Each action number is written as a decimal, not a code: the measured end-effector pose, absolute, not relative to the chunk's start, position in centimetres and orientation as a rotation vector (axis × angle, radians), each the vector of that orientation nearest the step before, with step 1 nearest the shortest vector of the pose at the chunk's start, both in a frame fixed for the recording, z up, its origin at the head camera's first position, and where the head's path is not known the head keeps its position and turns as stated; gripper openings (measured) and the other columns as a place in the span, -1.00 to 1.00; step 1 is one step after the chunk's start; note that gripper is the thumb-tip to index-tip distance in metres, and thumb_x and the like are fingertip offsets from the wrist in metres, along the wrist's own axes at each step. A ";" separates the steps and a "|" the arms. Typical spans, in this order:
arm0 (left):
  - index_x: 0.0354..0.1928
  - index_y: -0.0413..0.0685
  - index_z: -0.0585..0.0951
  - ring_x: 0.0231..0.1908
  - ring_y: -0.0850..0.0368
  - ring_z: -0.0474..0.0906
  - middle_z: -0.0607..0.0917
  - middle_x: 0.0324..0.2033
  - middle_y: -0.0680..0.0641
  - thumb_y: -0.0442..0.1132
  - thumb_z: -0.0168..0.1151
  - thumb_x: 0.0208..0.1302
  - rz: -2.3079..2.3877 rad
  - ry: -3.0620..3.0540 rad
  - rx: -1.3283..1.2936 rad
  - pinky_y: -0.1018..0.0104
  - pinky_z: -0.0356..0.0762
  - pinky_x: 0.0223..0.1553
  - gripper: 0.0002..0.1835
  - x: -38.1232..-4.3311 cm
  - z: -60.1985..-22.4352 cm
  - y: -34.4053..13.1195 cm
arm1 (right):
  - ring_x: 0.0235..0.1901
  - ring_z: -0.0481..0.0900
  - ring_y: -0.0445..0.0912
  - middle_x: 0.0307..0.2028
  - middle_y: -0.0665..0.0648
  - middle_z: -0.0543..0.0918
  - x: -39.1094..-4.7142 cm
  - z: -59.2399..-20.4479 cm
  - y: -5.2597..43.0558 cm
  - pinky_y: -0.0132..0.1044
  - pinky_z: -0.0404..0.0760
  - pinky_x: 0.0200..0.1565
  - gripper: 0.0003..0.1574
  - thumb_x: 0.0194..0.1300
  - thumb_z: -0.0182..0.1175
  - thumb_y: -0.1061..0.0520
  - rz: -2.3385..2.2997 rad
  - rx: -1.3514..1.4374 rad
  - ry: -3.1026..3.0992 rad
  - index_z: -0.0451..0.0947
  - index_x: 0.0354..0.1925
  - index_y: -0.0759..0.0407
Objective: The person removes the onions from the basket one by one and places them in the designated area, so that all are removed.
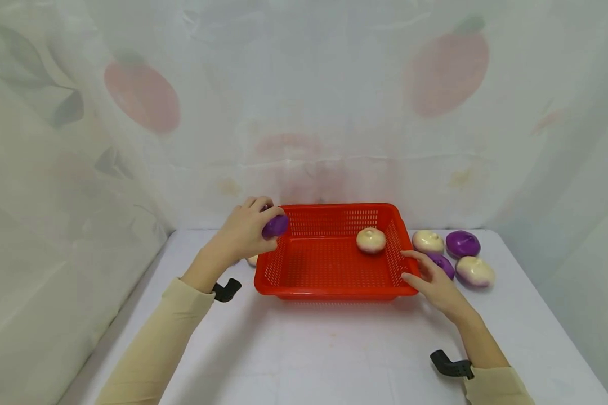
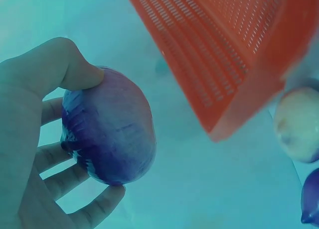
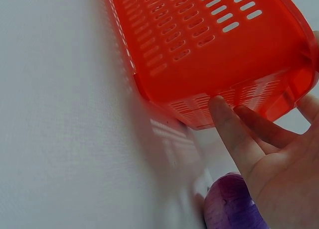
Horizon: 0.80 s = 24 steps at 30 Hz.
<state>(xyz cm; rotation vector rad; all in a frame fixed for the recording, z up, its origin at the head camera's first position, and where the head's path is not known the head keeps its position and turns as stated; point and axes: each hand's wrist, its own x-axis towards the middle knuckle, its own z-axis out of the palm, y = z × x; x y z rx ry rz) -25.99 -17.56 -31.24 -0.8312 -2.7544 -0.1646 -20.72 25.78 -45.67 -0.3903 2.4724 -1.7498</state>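
Note:
A purple onion (image 2: 109, 129) sits in my left hand (image 1: 250, 225), its thumb on one side and the other fingers spread round the opposite side. That hand holds it up by the left rim of a red plastic basket (image 1: 329, 291). My right hand (image 1: 433, 284) grips the basket's right wall near the front corner. In the right wrist view, fingertips (image 3: 219, 107) press the slotted outside while part of the hand reaches over the rim. Inside the basket, toward the right, lies a whitish onion (image 1: 371, 241) with a purple-tinged base.
Right of the basket lie a purple onion (image 1: 463, 244), another purple one (image 1: 442, 265) partly behind my right hand, and two whitish onions (image 1: 428, 242). A pale onion (image 1: 253, 260) peeks out below my left hand. Printed white curtains (image 1: 314, 112) enclose the white table (image 1: 324, 354).

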 end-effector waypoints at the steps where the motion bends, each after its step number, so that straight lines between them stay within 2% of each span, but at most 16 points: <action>1: 0.17 0.13 0.59 0.16 -0.17 0.38 0.51 0.13 -0.14 -0.12 0.38 0.06 -0.169 -2.757 -0.822 -0.18 0.50 0.00 -0.45 -25.8 -31.2 -17.8 | 0.39 0.27 0.33 0.52 0.33 0.13 -20.7 -45.7 25.8 -0.43 0.53 0.09 -0.28 0.49 0.22 -0.01 -1.751 -0.387 2.471 0.23 0.47 0.08; 11: 0.16 0.12 0.59 0.14 -0.21 0.41 0.51 0.13 -0.17 -0.11 0.39 0.09 -0.177 -2.754 -0.759 -0.22 0.51 -0.03 -0.48 -24.8 -32.0 -20.7 | 0.38 0.28 0.33 0.52 0.34 0.12 -20.8 -45.7 25.8 -0.49 0.51 0.06 -0.29 0.49 0.20 0.02 -1.765 -0.405 2.456 0.22 0.48 0.11; 24: 0.14 0.07 0.65 0.10 -0.26 0.45 0.56 0.09 -0.20 -0.15 0.46 0.05 -0.185 -2.784 -0.701 -0.22 0.57 -0.11 -0.48 -24.2 -35.7 -24.0 | 0.42 0.22 0.34 0.54 0.33 0.06 -20.6 -45.5 25.8 -0.53 0.47 0.07 -0.30 0.50 0.20 0.03 -1.771 -0.414 2.452 0.23 0.47 0.11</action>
